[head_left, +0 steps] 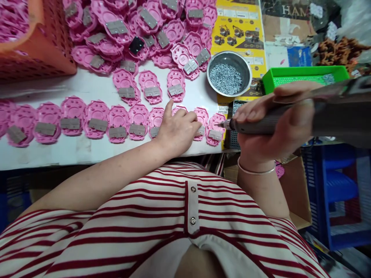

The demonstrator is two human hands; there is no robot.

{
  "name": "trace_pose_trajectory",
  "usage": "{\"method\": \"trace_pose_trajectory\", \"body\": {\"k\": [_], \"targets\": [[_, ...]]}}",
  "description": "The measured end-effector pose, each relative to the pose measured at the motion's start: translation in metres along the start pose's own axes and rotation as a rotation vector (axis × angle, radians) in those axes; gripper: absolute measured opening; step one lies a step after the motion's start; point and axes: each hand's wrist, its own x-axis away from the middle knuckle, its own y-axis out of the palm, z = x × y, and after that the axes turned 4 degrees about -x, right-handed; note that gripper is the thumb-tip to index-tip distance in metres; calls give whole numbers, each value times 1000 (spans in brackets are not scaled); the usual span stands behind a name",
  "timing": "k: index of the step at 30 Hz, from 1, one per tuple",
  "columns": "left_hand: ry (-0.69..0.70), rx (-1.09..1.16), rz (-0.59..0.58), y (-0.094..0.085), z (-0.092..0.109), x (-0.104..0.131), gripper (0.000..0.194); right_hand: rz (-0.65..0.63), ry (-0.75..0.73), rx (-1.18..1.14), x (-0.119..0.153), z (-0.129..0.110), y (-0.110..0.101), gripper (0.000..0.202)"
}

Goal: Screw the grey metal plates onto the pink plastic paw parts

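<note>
My right hand (pixel 269 131) grips a dark electric screwdriver (pixel 333 112) held nearly level, its bit pointing left. The bit's tip is over the rightmost pink plastic piece (pixel 214 125) of a long row; I cannot tell whether it touches. My left hand (pixel 178 131) lies over the row just left of that, fingers apart, partly covering several pieces. Its index finger reaches toward a pink piece (pixel 176 81) behind the row. Each piece in the row that shows clearly carries a grey rectangular plate, such as this plate (pixel 215 134).
A metal bowl (pixel 246 73) of small screws (pixel 226 79) stands behind the screwdriver, beside a green tray (pixel 268 83). Pink pieces are heaped (pixel 150 23) at the back. An orange basket (pixel 52 42) stands at left. Below the table at right are a cardboard box (pixel 298 193) and blue crates (pixel 319 200).
</note>
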Motion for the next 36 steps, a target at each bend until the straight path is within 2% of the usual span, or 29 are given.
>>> {"method": "trace_pose_trajectory", "body": {"k": [5, 8, 18, 26, 31, 36], "targets": [[-13, 49, 42, 4, -6, 4, 25, 100, -16, -76, -6, -16, -10, 18], [-18, 49, 68, 6, -8, 6, 23, 138, -22, -24, -3, -18, -16, 19], [4, -4, -43, -3, -7, 4, 25, 165, -52, 15, 0, -15, -23, 25], [-9, 1, -15, 1, -2, 1, 24, 230, -64, 134, 2, -18, -32, 21], [6, 1, -17, 0, 0, 0, 25, 217, -23, 233, 7, -18, -39, 17], [15, -9, 16, 3, -1, 1, 25, 229, -79, 162, 5, -10, -41, 20]]}}
